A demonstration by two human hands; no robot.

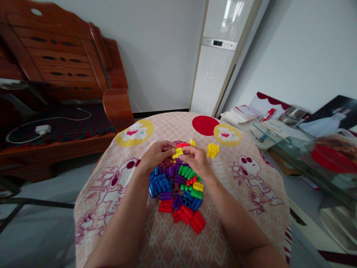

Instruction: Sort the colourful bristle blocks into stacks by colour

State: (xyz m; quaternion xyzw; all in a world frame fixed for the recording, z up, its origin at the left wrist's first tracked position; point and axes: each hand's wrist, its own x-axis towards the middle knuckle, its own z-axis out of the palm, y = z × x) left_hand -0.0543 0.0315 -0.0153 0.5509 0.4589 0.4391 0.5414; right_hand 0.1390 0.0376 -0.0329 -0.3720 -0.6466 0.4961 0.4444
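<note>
Yellow block [177,153], two-hand pinch, far side of the block pile [180,179]
Left hand [156,155] has one end closed in, long axis slants up-right, right hand [197,160] has the other, ends kinda hidden; yellow cluster [213,150] sits past the pile's far right.

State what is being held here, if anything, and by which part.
A yellow plastic building block, perhaps two together: left end in the left grip, right end in the right grip.
</note>
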